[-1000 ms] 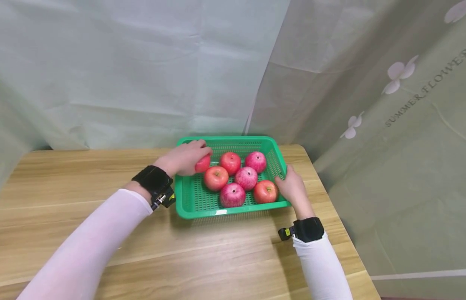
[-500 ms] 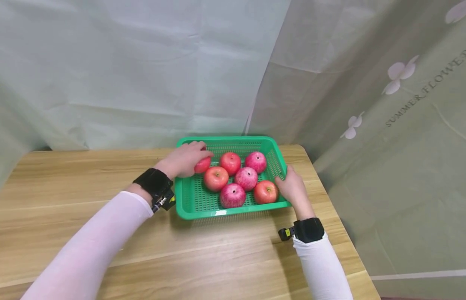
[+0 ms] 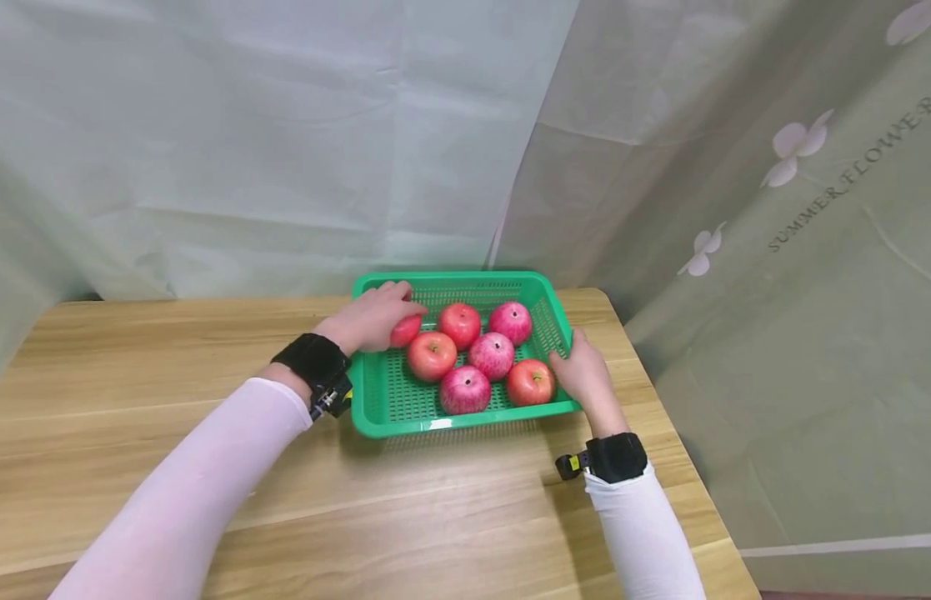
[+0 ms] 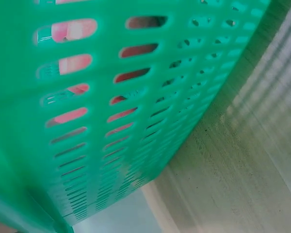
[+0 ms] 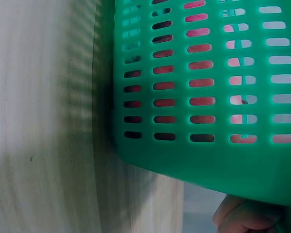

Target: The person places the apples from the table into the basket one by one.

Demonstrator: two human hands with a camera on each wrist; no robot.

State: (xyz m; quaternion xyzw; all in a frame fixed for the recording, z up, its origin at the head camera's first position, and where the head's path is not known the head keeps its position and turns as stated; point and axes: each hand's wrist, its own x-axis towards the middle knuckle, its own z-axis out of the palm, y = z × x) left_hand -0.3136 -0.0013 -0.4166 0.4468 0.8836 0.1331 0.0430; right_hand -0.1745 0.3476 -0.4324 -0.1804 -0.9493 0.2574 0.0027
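Note:
A green plastic basket with slotted walls stands on the wooden table, several apples in it. At its back left corner my left hand reaches over the rim and holds a red apple, partly hidden under the fingers. Closest to that one are an orange-red apple and a red apple. My right hand grips the basket's right rim, thumb inside, beside another orange-red apple. In the right wrist view some curled fingers show under the rim. The left wrist view shows mostly basket wall.
Striped pink apples also lie in the basket. The wooden table extends in front and to the left. Pale hanging sheets close off the back, and a flower-printed curtain hangs on the right, close to the table's edge.
My left wrist and forearm have shifted slightly to the right. The left hand stays on the same apple, and the right hand, the basket and the other apples look unchanged.

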